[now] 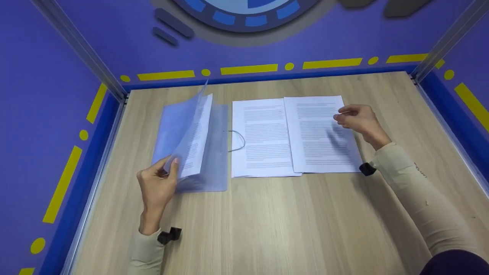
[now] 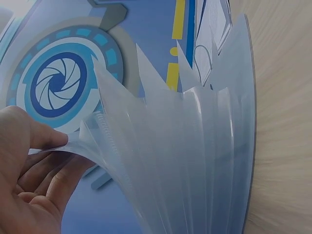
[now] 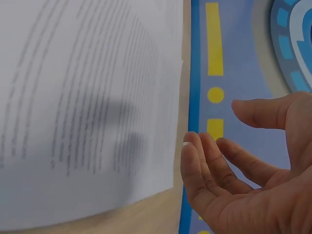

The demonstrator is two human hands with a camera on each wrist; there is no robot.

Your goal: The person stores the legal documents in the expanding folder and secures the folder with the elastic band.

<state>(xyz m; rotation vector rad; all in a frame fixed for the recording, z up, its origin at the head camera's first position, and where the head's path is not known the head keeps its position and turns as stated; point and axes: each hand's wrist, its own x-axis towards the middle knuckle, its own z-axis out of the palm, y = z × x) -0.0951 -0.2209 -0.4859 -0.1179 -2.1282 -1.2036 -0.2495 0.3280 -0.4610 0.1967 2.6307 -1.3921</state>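
My left hand (image 1: 158, 185) pinches the raised front flap of a translucent bluish expanding file folder (image 1: 217, 152) near its lower corner. The left wrist view shows several pleated pockets (image 2: 195, 156) fanned apart at the folder's end, with the thumb and fingers gripping the cover's edge. A printed sheet (image 1: 204, 133) stands tilted inside the folder. My right hand (image 1: 359, 120) hovers over the right edge of a printed stack (image 1: 321, 133), its fingers bent loosely and holding nothing. In the right wrist view a gap separates thumb and fingers beside the paper.
Another printed stack (image 1: 263, 152) lies between the folder and the right stack, partly overlapped by the latter. A thin dark elastic loop (image 1: 243, 140) extends from the folder over its left edge. Blue panels (image 1: 248, 57) with yellow marks wall the wooden table (image 1: 267, 221) at the back and sides.
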